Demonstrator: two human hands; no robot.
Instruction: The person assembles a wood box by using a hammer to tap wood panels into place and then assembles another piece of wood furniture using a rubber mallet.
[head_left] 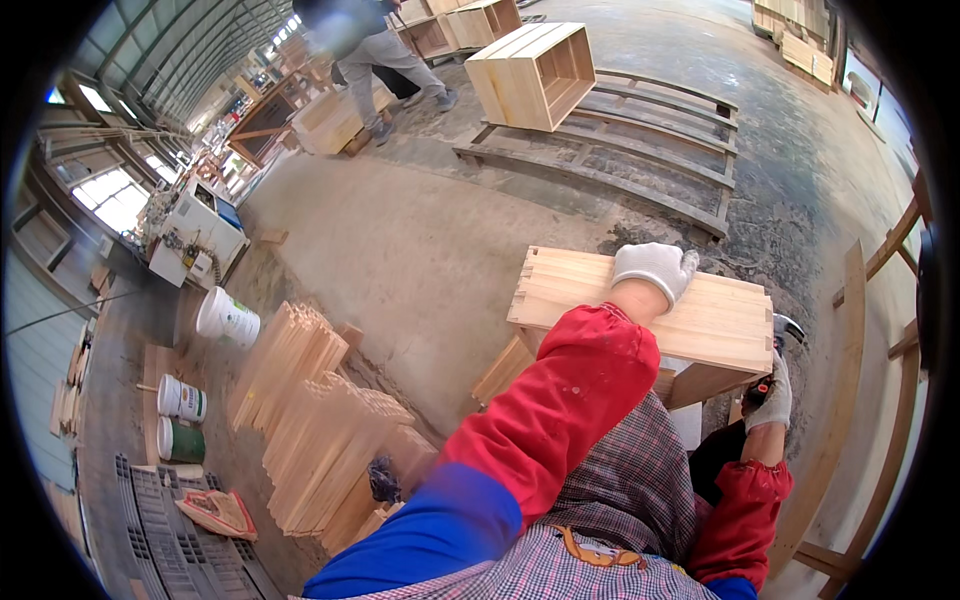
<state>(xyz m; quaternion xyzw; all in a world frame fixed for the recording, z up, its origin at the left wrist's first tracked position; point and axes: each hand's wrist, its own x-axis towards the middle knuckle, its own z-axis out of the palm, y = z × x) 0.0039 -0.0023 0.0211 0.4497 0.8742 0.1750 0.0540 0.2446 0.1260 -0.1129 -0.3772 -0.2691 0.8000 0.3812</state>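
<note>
I stand beneath a long, arched, ribbed roof (175, 50). Daylight glares through windows (112, 198) along the left side, where the wall (38, 350) is pale blue lower down. A boxy white machine (205, 228) stands nearby. The floor (370, 225) is grey concrete, scuffed and darkly stained around a slatted wooden pallet (655, 206). Over to the right, brown wooden rails (903, 390) stand above the paler floor.

Brightly lit by daylight, burning out at windows (115, 198) well left of the left hand (652, 270) and shining off the floor (690, 42) beyond it. Smeared by bluish haze over a co-worker (378, 58) ahead and left of that hand. Sharp around it, yet bowed toward a black rim.
</note>
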